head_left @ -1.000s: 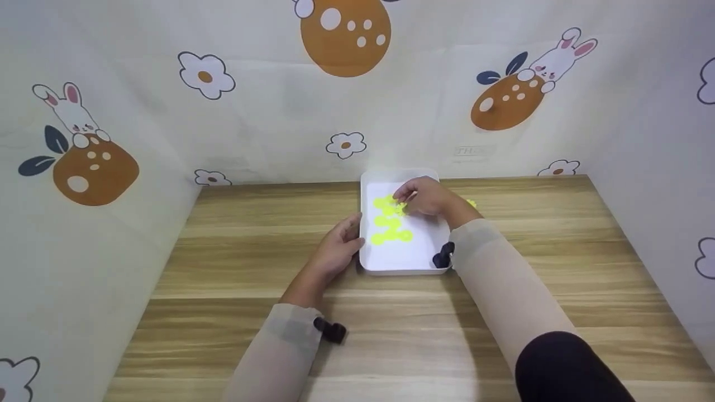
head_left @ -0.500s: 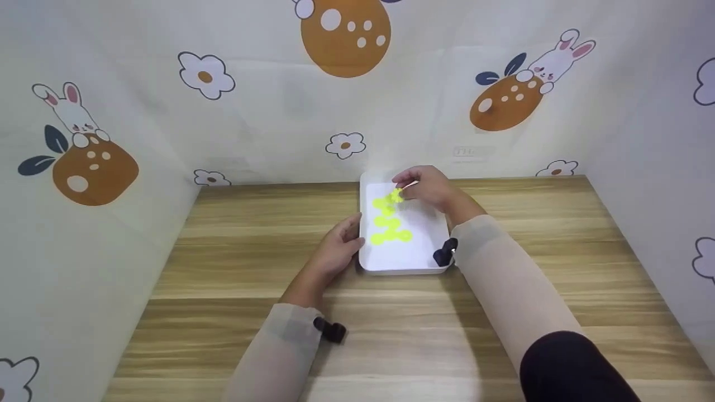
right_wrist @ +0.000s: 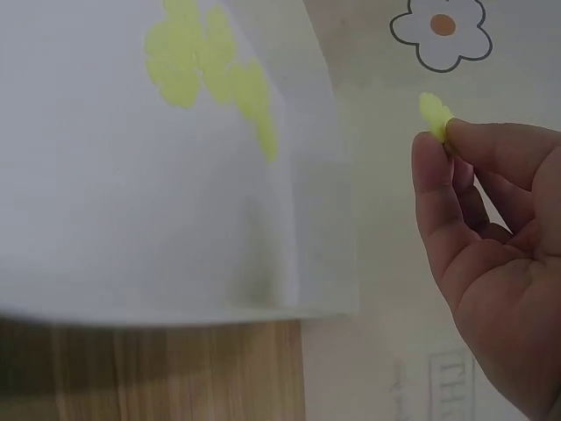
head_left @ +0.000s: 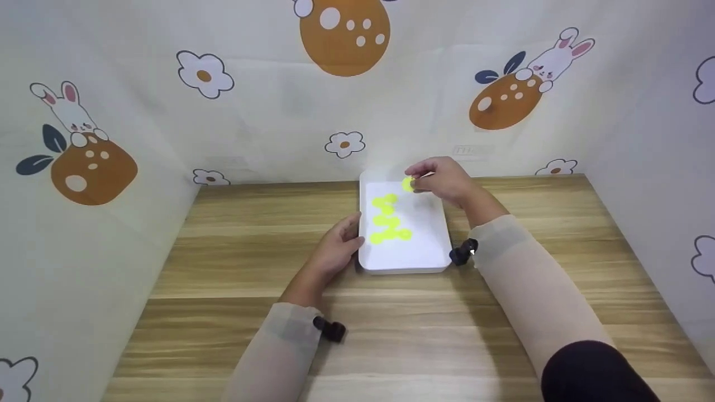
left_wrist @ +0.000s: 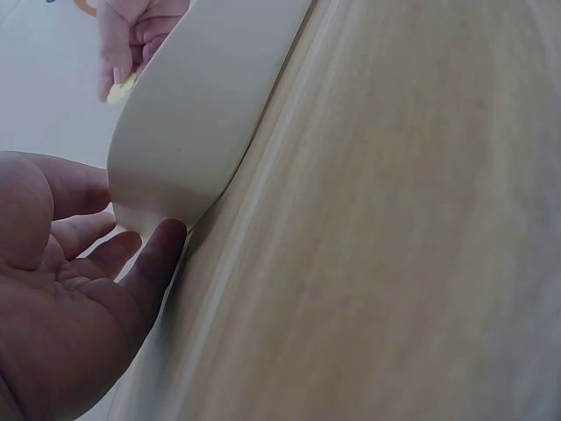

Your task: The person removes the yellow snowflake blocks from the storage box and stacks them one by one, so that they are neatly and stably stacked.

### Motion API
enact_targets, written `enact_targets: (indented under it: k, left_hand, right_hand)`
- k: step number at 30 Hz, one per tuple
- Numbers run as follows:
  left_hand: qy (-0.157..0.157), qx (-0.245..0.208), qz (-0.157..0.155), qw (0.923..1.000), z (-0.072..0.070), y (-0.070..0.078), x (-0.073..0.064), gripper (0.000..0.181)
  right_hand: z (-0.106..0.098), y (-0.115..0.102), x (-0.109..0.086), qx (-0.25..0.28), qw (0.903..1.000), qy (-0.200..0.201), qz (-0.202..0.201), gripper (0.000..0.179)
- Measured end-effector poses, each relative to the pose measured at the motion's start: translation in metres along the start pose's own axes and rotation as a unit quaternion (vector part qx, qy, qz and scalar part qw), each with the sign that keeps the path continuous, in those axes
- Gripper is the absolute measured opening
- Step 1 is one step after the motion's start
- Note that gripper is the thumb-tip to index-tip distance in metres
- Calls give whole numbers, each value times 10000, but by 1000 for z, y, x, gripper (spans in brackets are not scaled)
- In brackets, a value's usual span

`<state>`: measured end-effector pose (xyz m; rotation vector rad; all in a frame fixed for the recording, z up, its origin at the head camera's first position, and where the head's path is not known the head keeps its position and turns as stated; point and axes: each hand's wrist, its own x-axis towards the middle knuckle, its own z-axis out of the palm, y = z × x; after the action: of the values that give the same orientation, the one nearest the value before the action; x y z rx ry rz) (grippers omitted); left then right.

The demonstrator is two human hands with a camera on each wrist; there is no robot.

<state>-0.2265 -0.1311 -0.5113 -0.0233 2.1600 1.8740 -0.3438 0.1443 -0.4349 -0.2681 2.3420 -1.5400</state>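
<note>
A white tray (head_left: pixel 430 254) lies on the wooden table, with several bright yellow flower-shaped discs (head_left: pixel 391 221) spread over its left half. My right hand (head_left: pixel 449 181) is over the tray's far right corner and pinches one yellow flower-shaped disc (right_wrist: pixel 434 114) between thumb and fingertips. That disc stands above the tray in the right wrist view. My left hand (head_left: pixel 338 245) rests at the tray's left side. Its thumb and fingertips touch the outer wall (left_wrist: pixel 188 123), as the left wrist view shows, and its fingers are loosely bent.
The wooden table (head_left: pixel 251 251) extends left, right and in front of the tray. A cloth backdrop (head_left: pixel 268 117) printed with rabbits, oranges and flowers rises right behind the tray's far end and along both sides.
My right hand has lifted a yellow flower-shaped disc from among the others and moved it up and to the right, toward the tray's far edge. My left hand has stayed at the tray's side.
</note>
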Motion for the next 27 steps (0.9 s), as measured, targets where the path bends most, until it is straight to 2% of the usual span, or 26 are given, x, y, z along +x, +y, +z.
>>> enact_targets:
  k: [7, 13, 18, 27]
  left_hand:
    - [74, 94, -117, 9999, 0, -1, 0, 64]
    - [127, 173, -125, 9997, 0, -2, 1, 63]
    - [79, 104, -24, 9999, 0, -2, 0, 63]
    - [33, 82, 28, 10000, 0, -1, 1, 63]
  right_hand:
    - [-18, 4, -11, 36, 9999, 115, -108, 32]
    - [-33, 17, -16, 419, 9976, 536, -100, 34]
    - [-44, 30, -21, 363, 9953, 880, 179, 33]
    - [-64, 55, -26, 432, 9914, 1098, 565, 37]
